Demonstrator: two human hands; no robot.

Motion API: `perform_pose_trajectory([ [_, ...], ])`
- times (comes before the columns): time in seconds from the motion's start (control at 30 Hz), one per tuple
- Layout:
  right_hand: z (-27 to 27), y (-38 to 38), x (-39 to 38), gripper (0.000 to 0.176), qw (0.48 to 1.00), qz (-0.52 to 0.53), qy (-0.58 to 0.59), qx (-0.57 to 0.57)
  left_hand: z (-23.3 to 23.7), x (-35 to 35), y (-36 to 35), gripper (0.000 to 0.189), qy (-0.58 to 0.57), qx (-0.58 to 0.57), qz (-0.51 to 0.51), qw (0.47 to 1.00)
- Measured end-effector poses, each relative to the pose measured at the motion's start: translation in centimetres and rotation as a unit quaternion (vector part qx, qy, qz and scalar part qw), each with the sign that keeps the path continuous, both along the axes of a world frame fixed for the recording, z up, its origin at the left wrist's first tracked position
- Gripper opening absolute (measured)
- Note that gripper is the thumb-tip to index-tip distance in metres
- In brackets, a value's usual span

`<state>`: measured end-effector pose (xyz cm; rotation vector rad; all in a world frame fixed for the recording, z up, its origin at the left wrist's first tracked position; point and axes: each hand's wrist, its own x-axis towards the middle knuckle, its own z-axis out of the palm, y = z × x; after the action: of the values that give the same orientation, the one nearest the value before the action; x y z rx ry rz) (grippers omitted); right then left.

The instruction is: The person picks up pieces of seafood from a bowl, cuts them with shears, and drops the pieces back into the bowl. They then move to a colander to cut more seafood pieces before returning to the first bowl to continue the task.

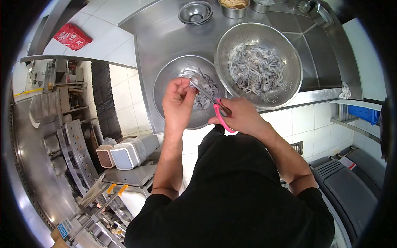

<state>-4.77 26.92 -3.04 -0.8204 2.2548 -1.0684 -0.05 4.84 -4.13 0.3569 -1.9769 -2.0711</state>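
Steel counter [163, 41] spans the upper frame. Near centre, a pale seafood piece [192, 84] seems pinched in the left hand [179, 101] above the bowl [202, 118]; the right hand [244, 115] holds pink-handled scissors [217, 108], tips very near: if the piece slips, skin may be cut.

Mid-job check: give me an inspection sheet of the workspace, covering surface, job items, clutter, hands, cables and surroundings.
Surface: metal counter, sink at right.
Job's things: pink-handled scissors; bowl and larger colander, both holding greyish strands.
Clutter: small nested bowls and a pot of yellowish food, along the back.
Hands: right hand grips the scissors' handles; left hand is over the bowl, fingers by the blade tips, hold unclear.
Cables: nothing seen.
Surroundings: red bag at upper left; lidded tubs at lower left.
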Motion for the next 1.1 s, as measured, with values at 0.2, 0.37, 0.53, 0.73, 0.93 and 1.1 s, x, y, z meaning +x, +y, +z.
perform_pose_trajectory([
  [0.2,-0.1,-0.1,0.1,0.069,1.0,0.005,0.019,0.004,-0.3,0.3,-0.5,0.025,-0.023,-0.075,-0.015,0.997],
  [0.37,1.2,0.2,-0.6,0.07,0.998,0.018,-0.051,0.02,-0.1,0.4,-0.8,0.024,-0.013,-0.076,-0.042,0.996],
  [0.53,1.2,0.2,-1.0,0.07,0.998,0.031,-0.038,0.024,0.1,0.4,-1.2,0.023,-0.027,-0.066,-0.046,0.996],
  [0.73,0.9,0.2,-1.2,0.062,0.998,0.044,-0.036,-0.002,-0.1,0.4,-1.6,0.023,-0.02,-0.038,-0.042,0.998],
  [0.93,1.6,0.4,-1.2,0.058,0.997,0.055,-0.052,-0.023,0.4,0.4,-1.5,0.027,0.02,0.028,-0.067,0.997],
  [1.1,1.0,0.6,-1.2,0.058,0.993,0.073,-0.074,-0.053,0.7,0.5,-1.5,0.023,0.008,0.141,-0.1,0.985],
])
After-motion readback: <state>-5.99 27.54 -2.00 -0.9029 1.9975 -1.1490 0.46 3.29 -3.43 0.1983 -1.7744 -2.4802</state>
